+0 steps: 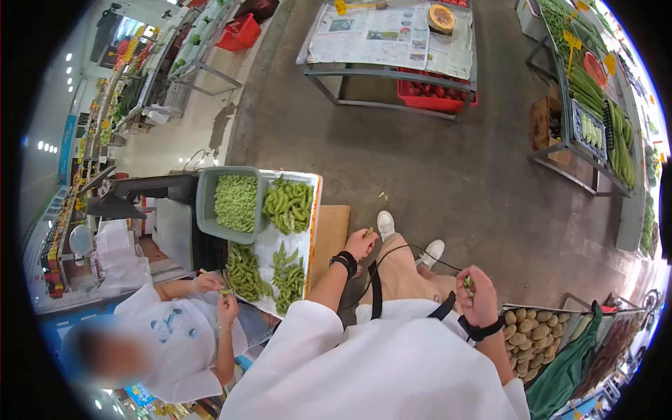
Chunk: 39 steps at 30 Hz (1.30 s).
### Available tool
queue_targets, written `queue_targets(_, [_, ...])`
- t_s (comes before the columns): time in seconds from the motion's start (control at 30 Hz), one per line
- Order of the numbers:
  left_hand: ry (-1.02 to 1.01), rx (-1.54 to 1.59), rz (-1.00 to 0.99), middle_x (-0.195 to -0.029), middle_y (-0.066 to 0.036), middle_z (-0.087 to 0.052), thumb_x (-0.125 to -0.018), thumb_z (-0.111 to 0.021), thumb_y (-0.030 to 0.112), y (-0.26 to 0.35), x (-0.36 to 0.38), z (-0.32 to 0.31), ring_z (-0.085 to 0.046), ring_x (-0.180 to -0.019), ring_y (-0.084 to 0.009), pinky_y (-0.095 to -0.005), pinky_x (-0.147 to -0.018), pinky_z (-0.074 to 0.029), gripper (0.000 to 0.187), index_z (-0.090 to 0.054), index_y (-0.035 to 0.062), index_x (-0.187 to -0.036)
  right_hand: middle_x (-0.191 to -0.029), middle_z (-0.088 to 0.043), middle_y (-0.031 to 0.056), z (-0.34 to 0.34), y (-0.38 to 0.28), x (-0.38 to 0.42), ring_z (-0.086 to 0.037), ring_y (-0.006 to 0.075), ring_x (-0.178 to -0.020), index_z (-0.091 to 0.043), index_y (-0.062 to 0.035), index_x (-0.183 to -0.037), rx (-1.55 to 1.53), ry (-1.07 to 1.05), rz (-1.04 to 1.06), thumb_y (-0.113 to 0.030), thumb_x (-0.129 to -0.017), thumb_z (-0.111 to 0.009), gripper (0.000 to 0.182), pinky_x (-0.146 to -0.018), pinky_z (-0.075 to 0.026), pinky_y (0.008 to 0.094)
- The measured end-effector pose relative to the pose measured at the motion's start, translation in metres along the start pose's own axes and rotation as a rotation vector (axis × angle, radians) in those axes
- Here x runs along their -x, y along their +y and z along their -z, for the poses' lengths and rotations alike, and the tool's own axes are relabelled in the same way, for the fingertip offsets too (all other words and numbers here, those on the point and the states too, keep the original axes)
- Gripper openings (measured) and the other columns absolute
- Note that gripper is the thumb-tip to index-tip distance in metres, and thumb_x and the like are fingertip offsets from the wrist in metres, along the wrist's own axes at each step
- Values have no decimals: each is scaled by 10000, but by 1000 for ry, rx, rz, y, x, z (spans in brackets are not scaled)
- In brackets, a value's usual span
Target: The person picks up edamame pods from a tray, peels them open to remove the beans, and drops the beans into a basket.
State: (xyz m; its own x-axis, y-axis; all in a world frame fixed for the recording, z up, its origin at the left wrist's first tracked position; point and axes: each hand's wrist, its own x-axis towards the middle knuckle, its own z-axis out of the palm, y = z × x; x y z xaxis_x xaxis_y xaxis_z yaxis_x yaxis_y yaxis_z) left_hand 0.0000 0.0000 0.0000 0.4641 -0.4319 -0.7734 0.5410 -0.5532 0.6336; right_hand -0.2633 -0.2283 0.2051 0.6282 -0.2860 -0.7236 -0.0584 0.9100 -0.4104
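Observation:
My left hand (361, 243) is closed on a small green pod, its tip showing above the fingers, to the right of the white tray (269, 241). At the right, my right hand (476, 295) curls around some small green pieces, seen between thumb and fingers. On the tray lie heaps of green pods (288, 204), and more slender pods (288, 280) lie nearer to me. A grey-green basket (203, 203) at the tray's left holds shelled green beans (236, 201). Both my wrists wear black bands.
A person (182, 329) in a white shirt at the left holds a pod in both hands. Potatoes (535, 336) lie at the lower right. Ahead stands a newspaper-covered table (378, 42) with a cut pumpkin (441, 19). A dark cord hangs across my legs.

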Motion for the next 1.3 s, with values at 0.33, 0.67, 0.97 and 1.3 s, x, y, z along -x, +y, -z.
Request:
queue_targets(0.33, [104,-39,141,-555,35,-448,-962,-479,412,-73,-149,-16,-426,-463,-72,-243,-400,-305,396,-546,72,-769,-719,-541,29,52,43,-93,-445,70,-511,-552,-48,-841,140,349,-192,-278,-985,-481,281,-413,-299,184])
queue_targets(0.67, [338,-644,45,-847,-254,-630,-909,-506,252,-231,-444,-33,-587,-858,-454,-522,-737,-463,249,-574,13,-886,-554,-439,-20,162,144,-263,-374,49,-471,-520,-44,-702,806,426,57,-189,-981,-451,322,-437,-266,214])
queue_targets(0.97, [649,-537,208,-595,-114,-652,-914,-508,188,-334,-606,-40,-674,-619,-254,-373,-638,-516,194,-565,5,-884,-649,-468,7,184,104,-335,-386,76,-516,-512,-35,-734,766,488,-146,-208,-996,-457,319,-465,-289,224])
queue_targets(1.3, [840,-406,263,-868,-237,-653,-856,-578,114,-373,-625,-45,-649,-857,-388,-434,-739,-503,149,-552,-3,-945,-616,-450,-1,185,99,-350,-360,63,-504,-514,-29,-742,700,519,-134,-201,-994,-474,308,-458,-258,210])
